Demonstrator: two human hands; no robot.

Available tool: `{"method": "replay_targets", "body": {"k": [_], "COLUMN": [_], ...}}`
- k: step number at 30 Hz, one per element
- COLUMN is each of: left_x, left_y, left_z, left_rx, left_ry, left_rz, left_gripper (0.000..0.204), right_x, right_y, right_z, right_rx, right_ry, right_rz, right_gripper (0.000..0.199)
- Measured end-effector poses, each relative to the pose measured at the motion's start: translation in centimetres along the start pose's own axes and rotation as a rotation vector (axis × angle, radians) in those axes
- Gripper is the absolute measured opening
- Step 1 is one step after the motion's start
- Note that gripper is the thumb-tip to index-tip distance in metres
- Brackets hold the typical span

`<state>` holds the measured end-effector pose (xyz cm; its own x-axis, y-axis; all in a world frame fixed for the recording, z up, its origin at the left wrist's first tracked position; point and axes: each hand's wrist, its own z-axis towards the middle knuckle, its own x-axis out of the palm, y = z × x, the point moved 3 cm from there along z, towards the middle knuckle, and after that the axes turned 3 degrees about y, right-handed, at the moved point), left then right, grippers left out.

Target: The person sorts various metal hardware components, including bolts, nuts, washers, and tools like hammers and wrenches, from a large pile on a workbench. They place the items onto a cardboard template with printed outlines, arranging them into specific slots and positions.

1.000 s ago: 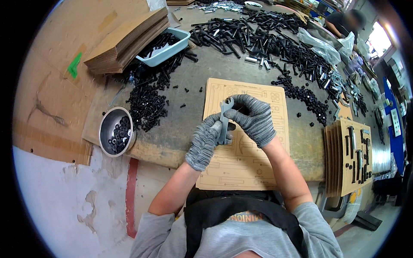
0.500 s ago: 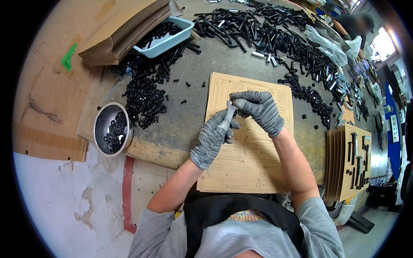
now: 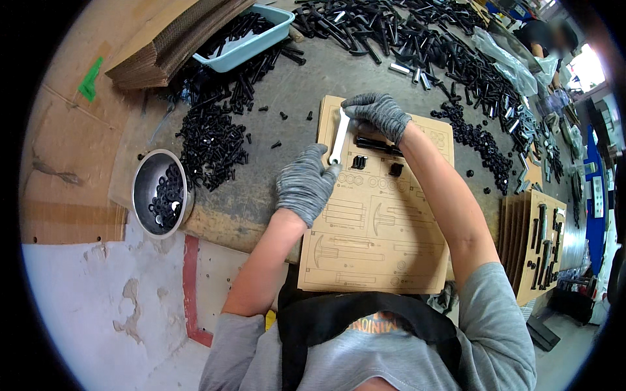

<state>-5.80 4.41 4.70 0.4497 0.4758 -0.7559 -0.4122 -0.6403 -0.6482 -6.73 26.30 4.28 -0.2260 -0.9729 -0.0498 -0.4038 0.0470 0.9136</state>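
A silver open-ended wrench point(image 3: 339, 135) lies along the upper left of a printed brown cardboard sheet point(image 3: 365, 260). My right hand point(image 3: 380, 116), in a grey knitted glove, has its fingertips closed on the wrench's far end. My left hand point(image 3: 305, 184), gloved alike, is beside the near end, with thumb and forefinger apart and the thumb tip by the wrench. Black bolts point(image 3: 377, 144) lie on the sheet, partly under my right wrist. Nearer me on the sheet are a small group of black pieces point(image 3: 359, 162) and a black nut point(image 3: 396, 169).
A steel bowl point(image 3: 140, 195) of black rings stands at the left, near piled black screws point(image 3: 212, 140). Behind is a light blue tray point(image 3: 287, 25). Loose black hardware point(image 3: 385, 32) covers the far side. Filled cardboard sheets point(image 3: 521, 260) stand at right; another person point(image 3: 538, 36) is beyond.
The wrench has gone from my hands onto the sheet. Both hands have drawn apart, the right moving farther out. Black bolts and small pieces now show on the sheet below my right hand.
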Motion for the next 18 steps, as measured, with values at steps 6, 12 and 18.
{"method": "replay_targets", "body": {"k": [6, 12, 18], "left_x": [1.0, 0.7, -1.2], "left_y": [-1.7, -1.3, -0.9], "left_z": [0.3, 0.6, 1.7], "left_rx": [0.020, 0.018, 0.069], "left_ry": [-0.042, -0.082, 0.124], "left_rz": [0.185, 0.136, 0.074], "left_gripper": [0.032, 0.027, 0.036], "right_x": [-0.1, 2.1, 1.9], "right_y": [-1.0, 0.6, 0.4], "right_z": [0.4, -1.2, -1.0], "right_rx": [-0.033, -0.484, -0.529], "right_ry": [-0.023, -0.225, -0.228], "right_rz": [-0.031, -0.794, -0.853], "right_gripper": [0.025, 0.023, 0.025]}}
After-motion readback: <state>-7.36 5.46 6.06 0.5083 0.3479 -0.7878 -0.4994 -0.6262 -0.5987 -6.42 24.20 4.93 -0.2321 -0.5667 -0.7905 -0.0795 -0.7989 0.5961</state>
